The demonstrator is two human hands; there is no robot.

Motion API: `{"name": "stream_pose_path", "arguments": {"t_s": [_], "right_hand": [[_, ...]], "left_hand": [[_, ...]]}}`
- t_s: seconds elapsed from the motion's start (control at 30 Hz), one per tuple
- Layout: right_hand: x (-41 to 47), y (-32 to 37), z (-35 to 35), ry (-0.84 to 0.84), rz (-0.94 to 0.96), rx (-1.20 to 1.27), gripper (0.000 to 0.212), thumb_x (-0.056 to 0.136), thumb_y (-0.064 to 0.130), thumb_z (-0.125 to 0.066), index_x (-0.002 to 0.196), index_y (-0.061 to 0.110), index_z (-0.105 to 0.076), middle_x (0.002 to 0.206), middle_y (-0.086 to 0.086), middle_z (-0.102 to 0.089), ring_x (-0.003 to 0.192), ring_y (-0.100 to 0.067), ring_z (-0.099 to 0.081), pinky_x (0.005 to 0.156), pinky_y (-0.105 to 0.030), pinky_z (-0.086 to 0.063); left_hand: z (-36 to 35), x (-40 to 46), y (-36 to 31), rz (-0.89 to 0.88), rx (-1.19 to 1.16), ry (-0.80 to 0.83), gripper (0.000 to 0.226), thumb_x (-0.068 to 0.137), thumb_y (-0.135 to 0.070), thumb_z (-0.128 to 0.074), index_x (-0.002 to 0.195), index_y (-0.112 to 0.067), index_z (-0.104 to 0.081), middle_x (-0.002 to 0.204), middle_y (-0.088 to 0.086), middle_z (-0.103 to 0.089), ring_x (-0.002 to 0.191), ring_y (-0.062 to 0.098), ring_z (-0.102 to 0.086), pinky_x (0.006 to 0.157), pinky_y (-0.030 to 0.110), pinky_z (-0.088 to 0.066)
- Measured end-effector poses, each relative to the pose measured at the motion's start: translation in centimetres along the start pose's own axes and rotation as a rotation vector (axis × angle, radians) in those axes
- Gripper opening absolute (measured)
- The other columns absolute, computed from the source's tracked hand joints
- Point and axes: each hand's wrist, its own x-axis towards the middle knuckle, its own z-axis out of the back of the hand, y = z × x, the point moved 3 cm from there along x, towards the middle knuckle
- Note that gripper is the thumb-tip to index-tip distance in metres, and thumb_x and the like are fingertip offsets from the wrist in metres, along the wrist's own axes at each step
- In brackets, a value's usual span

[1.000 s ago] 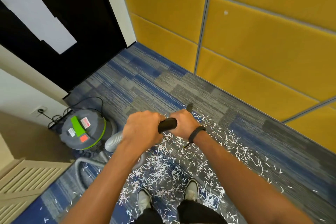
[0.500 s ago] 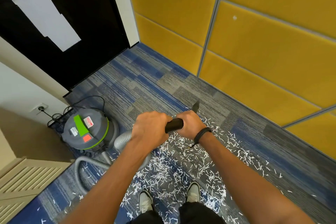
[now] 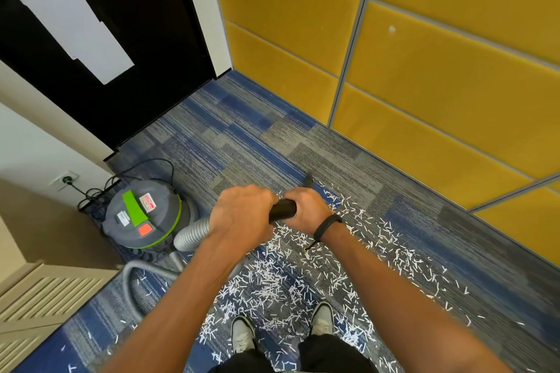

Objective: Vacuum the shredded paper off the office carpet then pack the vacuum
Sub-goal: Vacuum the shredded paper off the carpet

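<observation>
White shredded paper (image 3: 291, 278) lies scattered over the blue-grey carpet (image 3: 230, 142) around my feet and off to the right. A grey canister vacuum (image 3: 142, 215) with a green handle stands at the left. Its ribbed grey hose (image 3: 191, 235) runs up to a black wand (image 3: 283, 209). My left hand (image 3: 242, 215) grips the wand at the hose end. My right hand (image 3: 307, 209) grips it further forward. The nozzle tip (image 3: 308, 181) shows just past my right hand, near the far edge of the paper.
Yellow padded wall panels (image 3: 424, 85) line the right side. A black door (image 3: 127, 39) is at the back left. The vacuum's cord (image 3: 97, 191) is plugged into a wall socket (image 3: 65, 180). A beige slatted cabinet (image 3: 39, 297) sits at the lower left.
The view has shifted slightly; both hands keep their grip on the wand, which has edged a little forward over the paper. The vacuum has not moved.
</observation>
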Motion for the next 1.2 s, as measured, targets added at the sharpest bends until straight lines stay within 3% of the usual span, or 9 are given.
{"name": "stream_pose_path", "arguments": {"t_s": [0.13,0.27,0.43,0.63,0.77,0.83,0.9,1.0,1.2], "right_hand": [[-0.9,-0.1,0.0,-0.014,-0.013,-0.004,0.023,0.071,0.027,-0.077,0.067,0.028,-0.055,0.065,0.007,-0.059,0.062,-0.014,-0.054,0.057,-0.026,-0.038],[-2.1,-0.4,-0.1,-0.022,-0.031,-0.013,0.017,0.069,0.027,-0.074,0.068,0.025,-0.057,0.062,0.009,-0.059,0.059,-0.013,-0.055,0.056,-0.031,-0.047],[-3.4,-0.3,0.2,-0.029,-0.067,-0.043,0.030,0.073,0.027,-0.078,0.066,0.035,-0.050,0.060,0.014,-0.053,0.056,-0.009,-0.051,0.055,-0.026,-0.040],[-3.9,0.2,-0.2,0.025,-0.098,-0.061,0.034,0.074,0.027,-0.076,0.065,0.038,-0.046,0.061,0.016,-0.052,0.060,-0.007,-0.052,0.060,-0.026,-0.043],[-3.5,1.8,-0.6,0.044,-0.060,-0.062,0.028,0.072,0.015,-0.078,0.071,0.037,-0.059,0.056,0.025,-0.044,0.055,0.008,-0.046,0.057,-0.009,-0.031],[-3.0,2.8,-1.2,0.051,-0.040,-0.072,0.027,0.072,0.016,-0.079,0.073,0.036,-0.062,0.055,0.025,-0.042,0.055,0.009,-0.044,0.056,-0.006,-0.030],[-2.3,3.7,-2.2,0.074,-0.030,-0.079,0.031,0.072,0.019,-0.078,0.071,0.039,-0.054,0.057,0.021,-0.048,0.056,0.003,-0.047,0.058,-0.012,-0.032],[-1.2,4.7,-4.0,0.128,-0.032,-0.098,0.011,0.073,0.022,-0.076,0.073,0.022,-0.065,0.067,0.008,-0.065,0.063,-0.012,-0.059,0.061,-0.026,-0.045],[0.2,7.1,-6.7,0.139,-0.039,-0.113,0.013,0.073,0.030,-0.072,0.081,0.021,-0.069,0.071,0.006,-0.068,0.068,-0.014,-0.062,0.065,-0.033,-0.054]], "left_hand": [[0.4,-0.4,0.1,-0.031,-0.008,0.000,0.026,0.090,-0.034,-0.068,0.115,-0.041,-0.068,0.076,-0.011,-0.061,0.069,0.015,-0.057,0.064,0.031,-0.045],[0.3,-0.7,-0.3,-0.069,-0.025,0.004,0.027,0.089,-0.037,-0.070,0.116,-0.042,-0.068,0.078,-0.011,-0.064,0.071,0.016,-0.060,0.066,0.032,-0.047],[-0.6,-1.0,-0.5,-0.099,-0.073,-0.007,0.026,0.087,-0.036,-0.073,0.113,-0.040,-0.069,0.077,-0.012,-0.062,0.069,0.014,-0.058,0.065,0.030,-0.043],[-2.2,-1.6,-0.2,-0.082,-0.118,0.002,0.030,0.083,-0.042,-0.080,0.109,-0.032,-0.068,0.075,-0.010,-0.060,0.071,0.014,-0.062,0.071,0.033,-0.058],[-2.6,-2.6,1.3,-0.039,-0.123,-0.018,0.031,0.081,-0.043,-0.080,0.107,-0.032,-0.068,0.074,-0.011,-0.057,0.069,0.013,-0.057,0.063,0.029,-0.043],[-2.8,-3.3,2.3,-0.010,-0.132,-0.025,0.027,0.082,-0.040,-0.079,0.106,-0.032,-0.068,0.071,-0.011,-0.052,0.068,0.012,-0.053,0.062,0.028,-0.037],[-2.8,-4.1,3.4,0.014,-0.139,-0.029,0.022,0.084,-0.036,-0.076,0.104,-0.032,-0.068,0.068,-0.011,-0.048,0.068,0.013,-0.052,0.061,0.028,-0.037],[-3.0,-5.1,5.0,0.036,-0.158,-0.037,0.023,0.084,-0.032,-0.073,0.106,-0.033,-0.068,0.070,-0.010,-0.050,0.069,0.016,-0.053,0.063,0.030,-0.038],[-3.2,-6.9,8.5,0.046,-0.121,-0.031,0.026,0.085,-0.039,-0.070,0.110,-0.033,-0.070,0.075,-0.008,-0.053,0.069,0.018,-0.050,0.065,0.030,-0.039]]}}
